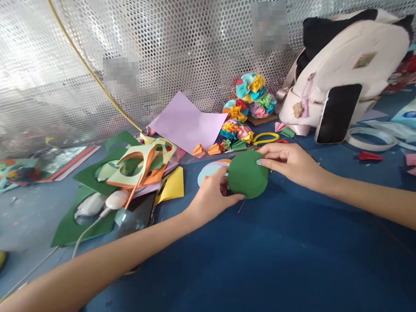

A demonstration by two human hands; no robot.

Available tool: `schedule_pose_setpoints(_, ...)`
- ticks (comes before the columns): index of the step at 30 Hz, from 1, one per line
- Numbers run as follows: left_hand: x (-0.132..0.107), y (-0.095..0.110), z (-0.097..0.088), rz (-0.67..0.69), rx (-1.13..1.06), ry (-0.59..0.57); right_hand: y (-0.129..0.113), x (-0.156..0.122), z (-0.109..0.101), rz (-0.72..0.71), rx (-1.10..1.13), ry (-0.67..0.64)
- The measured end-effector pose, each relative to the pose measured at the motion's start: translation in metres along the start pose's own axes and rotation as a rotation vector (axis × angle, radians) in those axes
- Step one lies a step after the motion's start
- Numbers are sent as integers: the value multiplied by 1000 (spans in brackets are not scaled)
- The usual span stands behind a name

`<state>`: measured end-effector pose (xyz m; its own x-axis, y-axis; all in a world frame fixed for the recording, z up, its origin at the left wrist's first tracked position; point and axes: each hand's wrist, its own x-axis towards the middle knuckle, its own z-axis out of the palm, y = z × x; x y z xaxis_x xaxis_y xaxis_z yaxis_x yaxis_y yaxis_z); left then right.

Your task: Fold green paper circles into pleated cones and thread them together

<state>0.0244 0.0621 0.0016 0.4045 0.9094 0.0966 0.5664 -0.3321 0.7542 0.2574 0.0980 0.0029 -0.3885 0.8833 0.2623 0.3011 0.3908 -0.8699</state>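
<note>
Right hand (289, 162) pinches and loosely curled left hand (208, 194) grips a thin green disc (248, 174), presumably light, pliable, best held rimwise.

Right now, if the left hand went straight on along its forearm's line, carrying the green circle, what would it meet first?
Probably the right hand, at the opposite edge of the green circle; the line from the left hand runs towards it, though depth is unclear.

I'm getting glare off the perforated sheet (186, 43) beyond the fingers (265, 163), whitest to their left; soft shadow darkens the tabletop (287, 226) just below them; outer edges stretch and blur.
</note>
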Motion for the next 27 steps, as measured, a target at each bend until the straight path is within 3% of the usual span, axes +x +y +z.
schedule_pose_setpoints(3, 9, 1, -6, 66, -44, 15, 0, 0, -1, -24, -12, 19)
schedule_pose_setpoints(7, 15, -4, -16, 61, -74, -33, -2, 3, -10, -75, -58, 170)
schedule_pose_setpoints(11, 11, -11, -23, 62, 134, -21, -5, 3, -18, -48, -26, 212)
schedule_pose_setpoints(13, 6, -11, -25, 88, 275, 58, -6, 0, -19, -10, -31, 153)
schedule_pose_setpoints(16, -2, -6, -24, 200, 311, 139, -11, -8, -15, 77, -27, -33)
schedule_pose_setpoints(19, -16, 4, -21, 374, 372, 129, -17, -15, -5, 180, 79, -221)
schedule_pose_setpoints(22, -33, 13, -18, 655, 577, 106, -21, -21, 5, 290, 187, -323)
schedule_pose_setpoints(25, -48, 21, -13, 838, 557, 206, -22, -29, 13, 305, 173, -433)
schedule_pose_setpoints(27, -56, 24, -10, 934, 597, 184, -22, -35, 14, 275, 92, -475)
